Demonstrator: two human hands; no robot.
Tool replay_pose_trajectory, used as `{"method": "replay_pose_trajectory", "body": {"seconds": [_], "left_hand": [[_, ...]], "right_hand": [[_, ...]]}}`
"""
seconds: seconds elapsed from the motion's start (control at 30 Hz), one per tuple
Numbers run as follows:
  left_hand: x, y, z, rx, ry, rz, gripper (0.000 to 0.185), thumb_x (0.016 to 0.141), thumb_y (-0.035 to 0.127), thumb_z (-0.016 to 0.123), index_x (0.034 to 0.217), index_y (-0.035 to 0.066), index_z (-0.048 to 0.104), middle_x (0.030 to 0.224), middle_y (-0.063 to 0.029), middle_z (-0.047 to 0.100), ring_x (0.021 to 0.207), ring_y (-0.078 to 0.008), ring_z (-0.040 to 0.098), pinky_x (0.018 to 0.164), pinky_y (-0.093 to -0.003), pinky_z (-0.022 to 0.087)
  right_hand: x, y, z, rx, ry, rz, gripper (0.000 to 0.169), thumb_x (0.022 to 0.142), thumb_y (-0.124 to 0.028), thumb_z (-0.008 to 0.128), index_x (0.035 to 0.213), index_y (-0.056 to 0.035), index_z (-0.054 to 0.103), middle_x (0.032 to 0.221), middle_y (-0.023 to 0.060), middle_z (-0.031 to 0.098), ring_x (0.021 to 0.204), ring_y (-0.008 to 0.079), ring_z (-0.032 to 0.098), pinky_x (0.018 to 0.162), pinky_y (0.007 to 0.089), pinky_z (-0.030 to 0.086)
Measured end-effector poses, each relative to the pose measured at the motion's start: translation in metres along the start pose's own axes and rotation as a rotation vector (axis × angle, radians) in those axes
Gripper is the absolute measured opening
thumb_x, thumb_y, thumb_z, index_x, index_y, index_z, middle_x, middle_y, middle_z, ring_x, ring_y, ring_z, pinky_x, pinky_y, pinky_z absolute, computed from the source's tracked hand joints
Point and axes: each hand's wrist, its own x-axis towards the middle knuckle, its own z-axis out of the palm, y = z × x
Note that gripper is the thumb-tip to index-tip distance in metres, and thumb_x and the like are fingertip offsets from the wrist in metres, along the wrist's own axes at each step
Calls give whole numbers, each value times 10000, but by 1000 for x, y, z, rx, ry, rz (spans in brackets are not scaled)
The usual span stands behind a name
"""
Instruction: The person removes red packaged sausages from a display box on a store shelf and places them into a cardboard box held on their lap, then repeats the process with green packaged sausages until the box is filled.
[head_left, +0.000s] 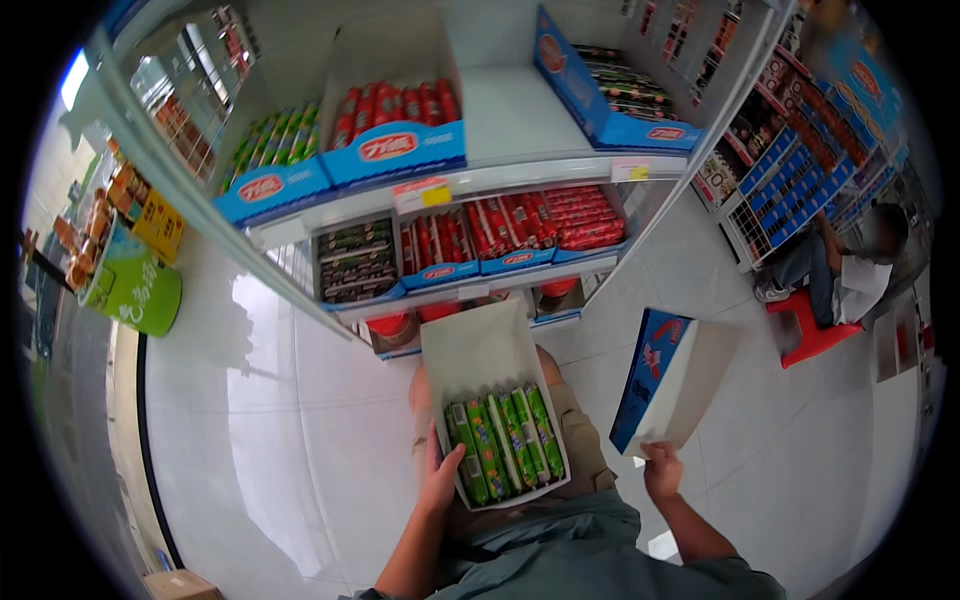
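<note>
On my lap rests a white-lined cardboard box (480, 341) with several green-wrapped snack sticks (506, 444) lying side by side in its near half. The far half shows bare board. My left hand (444, 466) grips the box's left side, thumb over the rim. Off to the right, my right hand (662, 469) pinches the lower edge of a separate cardboard piece (671, 382), blue-printed on one face and white inside, which looks like a box lid. It is held in the air, apart from the box.
A shelf rack (517, 176) ahead carries blue display boxes with red packs (397, 109), green packs (277, 135) and dark packs (630, 90). At right a person (862, 270) sits on a red stool (810, 322) by another rack. A green bucket (139, 289) stands left; a carton (180, 585) lies lower left.
</note>
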Motion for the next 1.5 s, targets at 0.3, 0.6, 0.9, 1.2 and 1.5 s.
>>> {"method": "replay_pose_trajectory", "body": {"seconds": [0.3,0.6,0.9,1.2,1.5], "left_hand": [[5,18,22,-111,89,-198,707,938,-9,608,1606,59,385,1494,-124,561,1358,-271,540,1151,-391,426],[1,30,41,-139,145,-264,628,1022,159,591,1603,68,372,1498,-129,542,1354,-280,544,1127,-427,467],[-18,7,31,-150,76,-158,721,1033,289,533,1661,44,277,1606,-141,449,1475,-268,433,1219,-427,362],[-25,18,38,-125,-23,-89,858,971,86,508,1725,71,99,1738,-138,254,1583,-236,259,1280,-352,203],[-47,103,94,-9,-211,180,853,1051,127,517,1720,61,-8,1763,-155,148,1608,-241,177,1294,-371,136]], "right_hand": [[-23,87,194,102,-713,963,470,992,-407,688,970,62,714,795,169,758,707,337,788,619,440,628],[-57,132,287,421,-884,1363,469,1007,-401,631,1245,3,644,1158,215,741,1066,317,744,772,459,622],[108,-127,76,1124,-311,428,574,1161,-411,375,1559,-14,493,1578,145,525,1470,277,465,1241,405,320],[71,-165,76,1333,-688,243,597,1186,-371,229,1681,-39,254,1682,95,390,1567,231,303,1301,403,212],[87,-195,-29,1661,-561,229,634,1176,-426,251,1702,-77,193,1722,95,313,1571,234,310,1294,410,238]]}}
